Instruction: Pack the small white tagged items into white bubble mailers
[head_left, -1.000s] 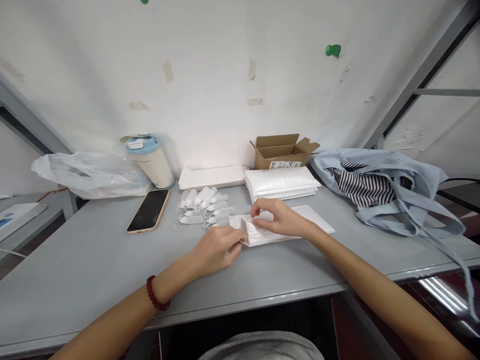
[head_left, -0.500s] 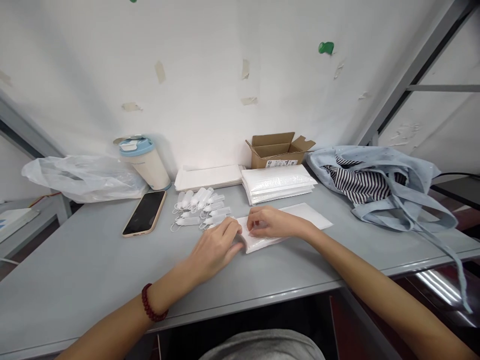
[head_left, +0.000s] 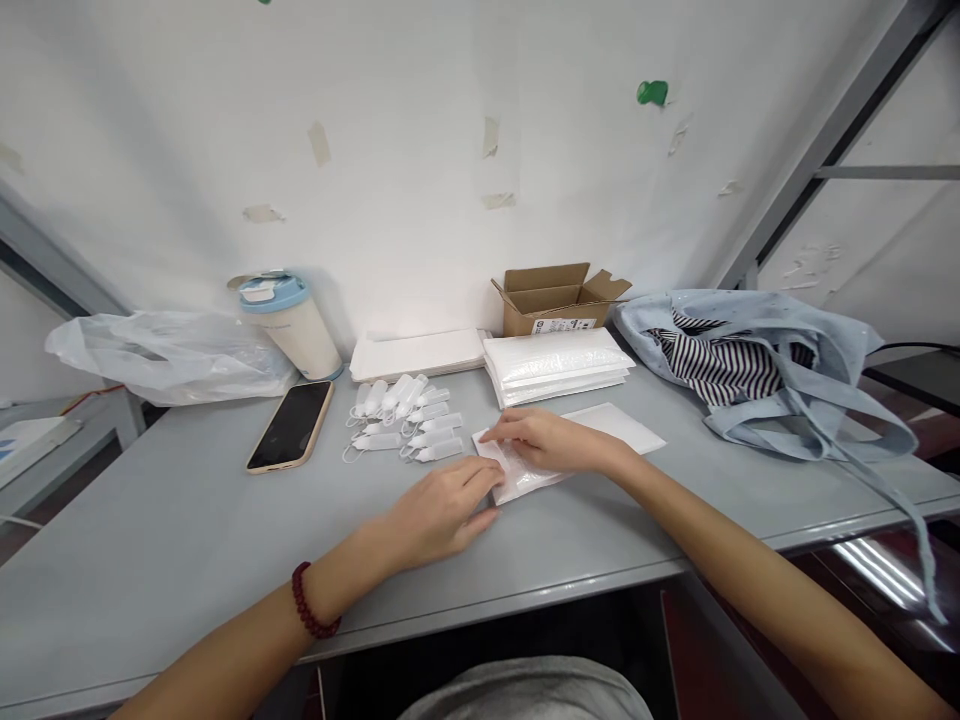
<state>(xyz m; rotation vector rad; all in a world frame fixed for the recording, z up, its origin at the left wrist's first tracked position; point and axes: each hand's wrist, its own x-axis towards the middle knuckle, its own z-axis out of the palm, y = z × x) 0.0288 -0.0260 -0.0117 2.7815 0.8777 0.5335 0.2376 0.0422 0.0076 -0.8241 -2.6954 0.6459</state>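
Note:
A flat white envelope with a shiny clear film on its near side (head_left: 626, 428) lies on the grey table in front of me. My right hand (head_left: 544, 440) rests on its left half, fingers stretched toward the left edge. At the near left corner, my left hand (head_left: 450, 502) touches the envelope with its fingertips, the thumb apart from the fingers and low by the table. Several small white, semi-clear tags with loop strings (head_left: 405, 415) lie just beyond my left hand. Behind the envelope is a stack of similar white envelopes (head_left: 559, 365).
Along the wall stand a cup with a blue lid (head_left: 296, 325), a pile of flat white pieces (head_left: 420, 355) and an open cardboard box (head_left: 555, 300). A phone (head_left: 291, 427) and a plastic bag (head_left: 172, 355) are at left; a light-blue cloth bag (head_left: 750, 360) is at right.
My left hand has shifted slightly right and nearer to me along the envelope's edge. The fingers of my right hand have gone from curled to stretched out over the envelope.

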